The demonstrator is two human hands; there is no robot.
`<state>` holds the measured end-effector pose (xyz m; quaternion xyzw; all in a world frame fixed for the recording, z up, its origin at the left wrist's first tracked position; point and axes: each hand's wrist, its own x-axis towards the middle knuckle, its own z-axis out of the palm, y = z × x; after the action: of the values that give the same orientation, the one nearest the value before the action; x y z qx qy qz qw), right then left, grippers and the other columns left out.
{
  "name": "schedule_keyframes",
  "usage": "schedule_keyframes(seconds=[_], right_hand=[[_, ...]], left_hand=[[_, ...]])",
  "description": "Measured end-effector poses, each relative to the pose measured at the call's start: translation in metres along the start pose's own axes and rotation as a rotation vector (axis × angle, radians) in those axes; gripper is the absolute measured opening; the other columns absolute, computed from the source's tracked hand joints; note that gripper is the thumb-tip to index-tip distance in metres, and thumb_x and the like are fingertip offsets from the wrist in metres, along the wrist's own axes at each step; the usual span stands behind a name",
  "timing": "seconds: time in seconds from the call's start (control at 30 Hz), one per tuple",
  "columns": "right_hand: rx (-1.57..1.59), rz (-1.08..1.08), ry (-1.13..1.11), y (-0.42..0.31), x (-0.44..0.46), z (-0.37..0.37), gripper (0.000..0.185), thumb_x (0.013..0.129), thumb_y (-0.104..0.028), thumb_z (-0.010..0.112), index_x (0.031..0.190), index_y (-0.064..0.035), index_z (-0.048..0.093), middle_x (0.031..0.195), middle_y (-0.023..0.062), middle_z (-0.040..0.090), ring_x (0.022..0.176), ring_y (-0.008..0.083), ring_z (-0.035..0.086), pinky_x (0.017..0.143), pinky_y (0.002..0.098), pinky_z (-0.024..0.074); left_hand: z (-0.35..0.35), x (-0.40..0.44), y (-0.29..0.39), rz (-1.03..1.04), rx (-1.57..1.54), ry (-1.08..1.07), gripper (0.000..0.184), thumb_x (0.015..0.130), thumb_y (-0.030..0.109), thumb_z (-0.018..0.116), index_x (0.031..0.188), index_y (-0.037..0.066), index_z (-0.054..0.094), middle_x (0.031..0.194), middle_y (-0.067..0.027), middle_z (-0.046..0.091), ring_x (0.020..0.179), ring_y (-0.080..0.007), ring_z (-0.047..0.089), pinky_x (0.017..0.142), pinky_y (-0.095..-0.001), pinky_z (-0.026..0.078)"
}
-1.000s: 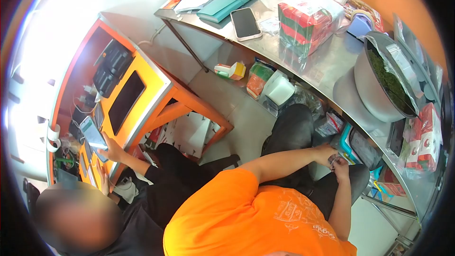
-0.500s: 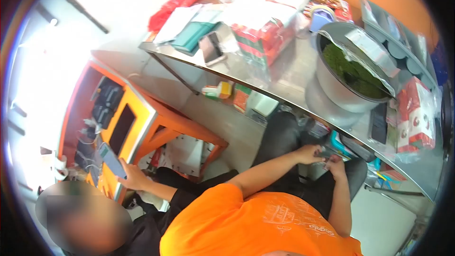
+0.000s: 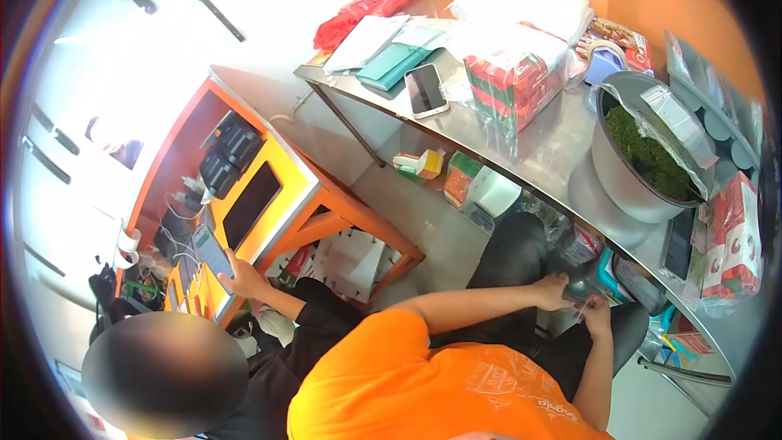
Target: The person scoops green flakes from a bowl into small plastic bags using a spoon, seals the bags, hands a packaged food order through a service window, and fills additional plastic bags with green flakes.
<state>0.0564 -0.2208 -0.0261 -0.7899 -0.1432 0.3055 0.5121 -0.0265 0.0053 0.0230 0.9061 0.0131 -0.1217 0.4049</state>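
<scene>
Above my lap, my left hand [image 3: 554, 292] is closed, fingers pressed together. Close by on its right, my right hand [image 3: 597, 314] pinches at a thin, small item. Between the two hands lies something dark and partly see-through, perhaps plastic, too small to make out. Both hands are over my dark trousers [image 3: 509, 257], below the front edge of the metal table [image 3: 521, 167]. To the left, a co-worker in black holds a phone [image 3: 212, 253] in one hand [image 3: 244, 279].
On the metal table are a large pot [image 3: 623, 175] with green leafy contents, a white phone [image 3: 427, 90], teal folders [image 3: 395, 71] and wrapped red packs [image 3: 513, 85]. A yellow-orange desk [image 3: 277, 216] holds a dark tablet-like slab [image 3: 251, 205] and a black device [image 3: 230, 155].
The camera view has swung left, so the table and desk appear farther right and lower. My hands stay close together over my lap. The co-worker still holds the phone.
</scene>
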Motion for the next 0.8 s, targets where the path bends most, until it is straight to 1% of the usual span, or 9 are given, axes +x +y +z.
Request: schedule_keyframes(seconds=[0.07, 0.17, 0.2, 0.3, 0.4, 0.6, 0.7, 0.73, 0.8], right_hand=[[0.093, 0.021, 0.015, -0.002, -0.005, -0.004, 0.015, 0.083, -0.007, 0.072, 0.078, -0.0051, 0.057, 0.069, 0.0066, 0.063, 0.059, 0.018, 0.062, 0.052, 0.0321, 0.0478], [0.338, 0.057, 0.064, -0.018, -0.016, -0.008, 0.023, 0.084, -0.009, 0.075, 0.076, -0.0101, 0.054, 0.065, 0.0044, 0.062, 0.052, 0.0146, 0.059, 0.048, 0.0263, 0.0408], [0.374, 0.057, 0.079, -0.013, -0.017, -0.012, 0.024, 0.085, -0.01, 0.075, 0.076, -0.0106, 0.054, 0.065, 0.0039, 0.062, 0.052, 0.0141, 0.058, 0.048, 0.026, 0.0402], [0.375, 0.066, 0.141, -0.01, -0.015, -0.023, 0.027, 0.087, -0.013, 0.078, 0.077, -0.0118, 0.053, 0.066, 0.0016, 0.059, 0.053, 0.0127, 0.057, 0.049, 0.0263, 0.0398], [0.409, 0.07, 0.169, -0.005, -0.012, -0.025, 0.028, 0.086, -0.013, 0.08, 0.078, -0.0113, 0.053, 0.069, 0.0013, 0.058, 0.056, 0.0128, 0.057, 0.051, 0.0275, 0.0409], [0.452, 0.001, 0.144, -0.018, -0.012, -0.017, 0.028, 0.087, -0.015, 0.078, 0.076, -0.0107, 0.052, 0.067, 0.0024, 0.059, 0.055, 0.0135, 0.057, 0.052, 0.0277, 0.0414], [0.35, 0.002, 0.117, -0.022, -0.013, -0.014, 0.028, 0.088, -0.016, 0.077, 0.076, -0.0099, 0.052, 0.066, 0.003, 0.059, 0.054, 0.0136, 0.057, 0.051, 0.0277, 0.0414], [0.37, 0.019, 0.118, -0.02, -0.013, -0.011, 0.022, 0.088, -0.015, 0.078, 0.084, -0.0092, 0.057, 0.067, 0.0003, 0.06, 0.051, 0.0111, 0.055, 0.047, 0.0246, 0.0385], [0.345, 0.059, 0.084, -0.027, -0.016, -0.008, 0.02, 0.088, -0.014, 0.077, 0.084, -0.0082, 0.058, 0.068, 0.001, 0.061, 0.052, 0.0115, 0.056, 0.047, 0.0251, 0.0406]], left_hand=[[0.03, 0.021, 0.001, -0.087, 0.006, 0.066, 0.076, 0.089, 0.054, 0.066, 0.127, -0.01, 0.053, 0.13, -0.0299, 0.058, 0.122, -0.0424, 0.056, 0.1, -0.0476, 0.046], [0.057, 0.036, 0.009, -0.176, -0.285, 0.103, 0.077, 0.086, 0.054, 0.069, 0.121, -0.013, 0.054, 0.111, -0.0324, 0.064, 0.111, -0.0471, 0.061, 0.1, -0.0463, 0.047], [0.028, 0.022, 0.034, -0.167, -0.383, 0.044, 0.061, 0.088, 0.045, 0.072, 0.117, -0.007, 0.061, 0.105, -0.0268, 0.069, 0.099, -0.0397, 0.069, 0.087, -0.0426, 0.054], [0.035, 0.034, 0.011, -0.233, -0.844, -0.166, 0.039, 0.09, 0.031, 0.074, 0.11, -0.001, 0.067, 0.094, -0.0166, 0.073, 0.083, -0.0252, 0.073, 0.069, -0.0345, 0.056], [0.034, 0.038, -0.013, -0.211, -0.976, -0.076, 0.025, 0.089, 0.021, 0.075, 0.104, 0.001, 0.07, 0.086, -0.008, 0.073, 0.069, -0.0147, 0.07, 0.058, -0.0278, 0.052], [0.028, 0.032, -0.008, -0.269, -1.003, -0.017, 0.021, 0.088, 0.019, 0.075, 0.094, 0.0, 0.072, 0.081, -0.0072, 0.072, 0.068, -0.0141, 0.069, 0.058, -0.0286, 0.051], [0.03, 0.029, -0.007, -0.187, -0.88, 0.035, 0.021, 0.086, 0.019, 0.077, 0.089, -0.002, 0.072, 0.079, -0.0078, 0.071, 0.067, -0.0136, 0.067, 0.057, -0.0284, 0.05], [0.03, 0.026, -0.004, -0.172, -0.896, 0.067, 0.022, 0.085, 0.018, 0.078, 0.086, -0.003, 0.072, 0.076, -0.0083, 0.07, 0.066, -0.0129, 0.065, 0.057, -0.0283, 0.049], [0.032, 0.025, -0.003, -0.107, -0.863, 0.123, 0.021, 0.084, 0.017, 0.079, 0.086, -0.003, 0.072, 0.074, -0.0079, 0.069, 0.065, -0.0128, 0.064, 0.058, -0.0288, 0.05]])
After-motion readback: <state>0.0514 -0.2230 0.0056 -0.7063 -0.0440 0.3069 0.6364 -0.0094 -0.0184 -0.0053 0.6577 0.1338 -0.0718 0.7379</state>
